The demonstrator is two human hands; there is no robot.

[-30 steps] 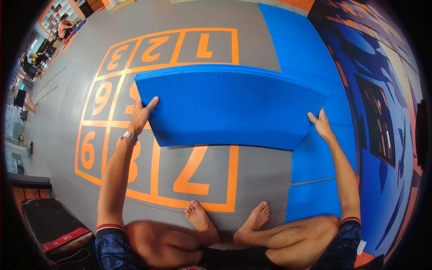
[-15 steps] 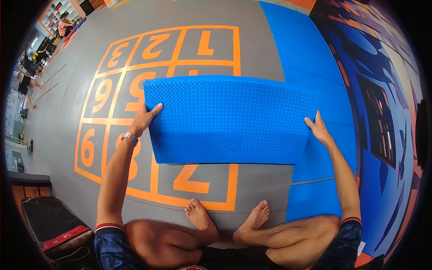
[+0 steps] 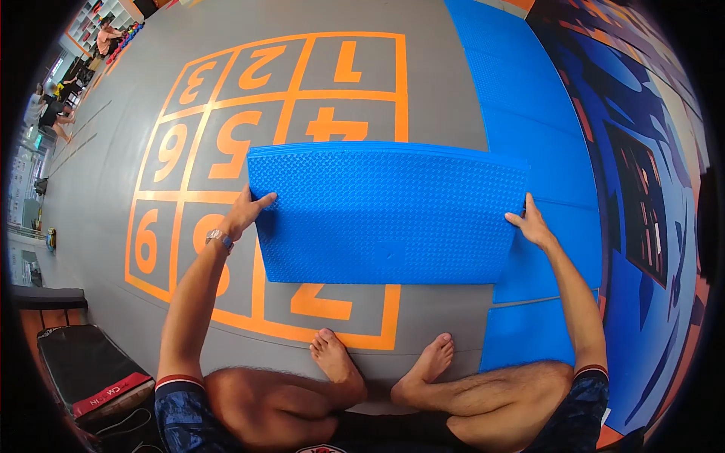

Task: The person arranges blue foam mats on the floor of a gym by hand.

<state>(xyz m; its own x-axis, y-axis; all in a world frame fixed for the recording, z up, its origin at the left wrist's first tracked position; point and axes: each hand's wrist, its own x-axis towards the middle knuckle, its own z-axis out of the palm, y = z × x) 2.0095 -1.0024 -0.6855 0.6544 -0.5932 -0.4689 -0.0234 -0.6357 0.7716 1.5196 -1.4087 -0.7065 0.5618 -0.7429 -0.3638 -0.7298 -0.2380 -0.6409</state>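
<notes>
A blue textured foam mat [image 3: 389, 215], folded into a stack of layers, stands in front of me, its broad face toward me and its layered edge on top. My left hand [image 3: 243, 214] grips its left side, thumb over the front face and the fingers behind. At the opposite side my right hand [image 3: 530, 220] holds the edge in the same way, thumb at the front. The mat covers part of the orange number grid [image 3: 332, 340] on the grey floor. A metal watch [image 3: 220, 240] is on my left wrist.
Blue matting [image 3: 529, 151] runs along the right, beside a painted wall [image 3: 642, 98]. My bare feet [image 3: 332, 355] rest just this side of the grid. A black-and-red bag [image 3: 91, 370] lies at lower left. Several people [image 3: 57, 117] sit far off to the left.
The mat has come slightly down and toward me between both hands. Its upper edge sits lower, uncovering more of the grid's number 4.
</notes>
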